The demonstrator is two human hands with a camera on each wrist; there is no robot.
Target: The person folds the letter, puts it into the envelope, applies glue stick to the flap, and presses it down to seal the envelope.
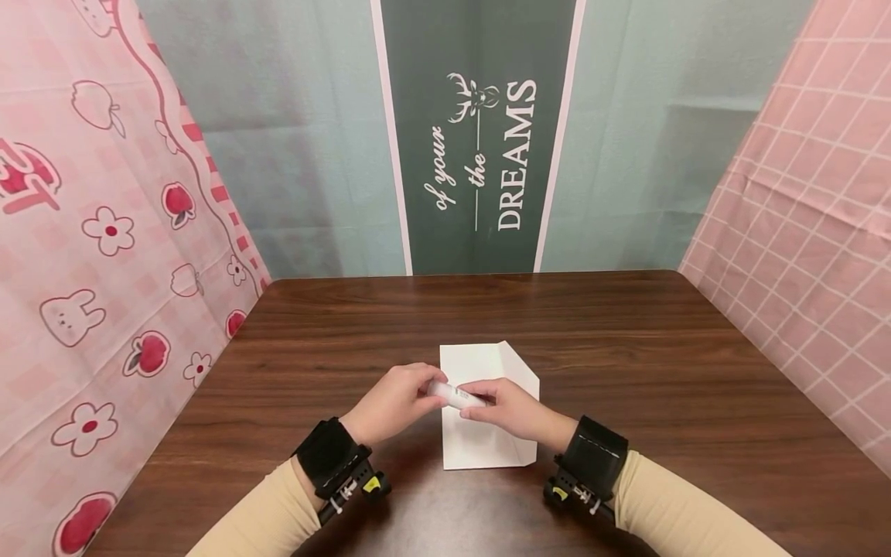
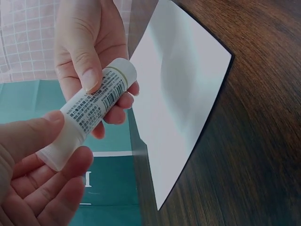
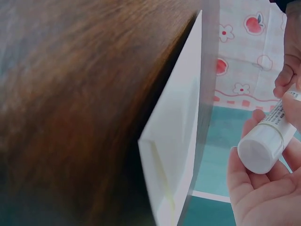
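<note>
A white glue stick (image 1: 459, 396) with dark printed text and a barcode is held slantwise between both hands. My left hand (image 1: 397, 398) pinches its cloudy, ribbed cap (image 2: 60, 147) between thumb and fingers. My right hand (image 1: 517, 410) grips the printed barrel, thumb on top and fingers below. In the right wrist view, the round white base (image 3: 256, 153) points outward past the right fingers. Beneath the hands, a white paper envelope (image 1: 480, 447) lies on the table, its angled flap (image 1: 522, 379) spread out to the right. A faint yellowish strip (image 3: 162, 174) runs along the flap.
The dark brown wooden table (image 1: 334, 325) reaches back to a green and grey curtain (image 1: 320, 155) with white lettering. Pink patterned cloth (image 1: 104, 309) hangs on the left side, and pink checked cloth (image 1: 814, 255) on the right.
</note>
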